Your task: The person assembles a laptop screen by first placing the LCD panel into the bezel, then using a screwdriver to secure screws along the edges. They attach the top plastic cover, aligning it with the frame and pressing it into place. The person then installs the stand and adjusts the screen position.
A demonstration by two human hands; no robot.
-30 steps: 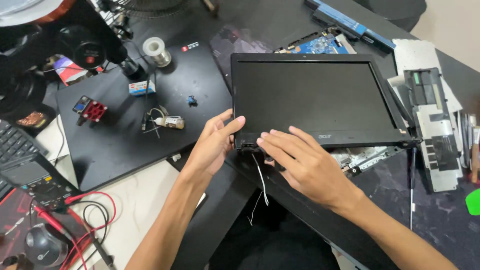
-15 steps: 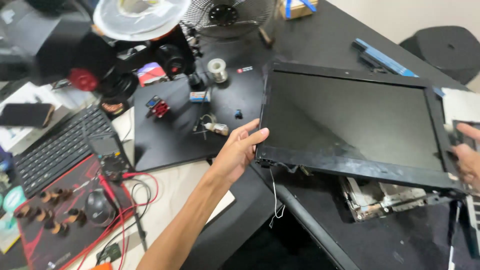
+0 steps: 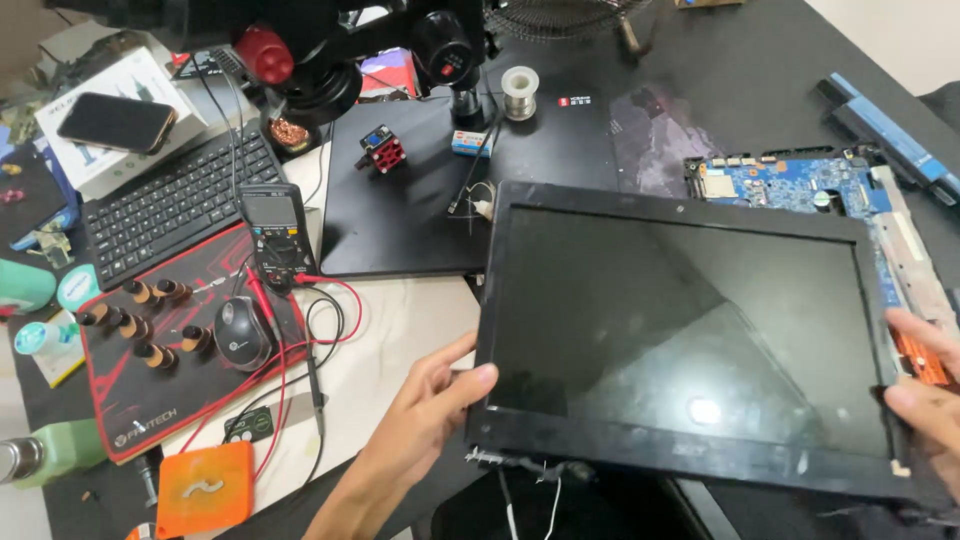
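My left hand [image 3: 432, 412] grips the lower left corner of the laptop screen [image 3: 680, 340], thumb curled over the front bezel and fingers tucked behind it. My right hand [image 3: 925, 400] clamps the right edge, thumb on the front, fingers wrapped around the side, only partly in view at the frame's border. Both hands are closed on the panel; neither is free.

The screen lies between my hands, lifted off the desk and tilted face up toward me. Its long axis runs left to right, slightly skewed so the right end sits a little lower in view. The hinge edge faces me, with loose wires [image 3: 530, 490] dangling from the bottom bezel near my left hand. Each hand is at one short end, so neither is nearer than the other.

Behind the panel's far right corner lies a blue circuit board [image 3: 780, 185], partly covered by the screen. To the left sits a black mat [image 3: 420, 200] with small parts on it, then a keyboard [image 3: 170, 205], a multimeter [image 3: 275, 230] with red leads and a mouse [image 3: 240, 333] on a red pad, all well apart from the panel. A solder spool [image 3: 520, 88] stands at the mat's far edge.
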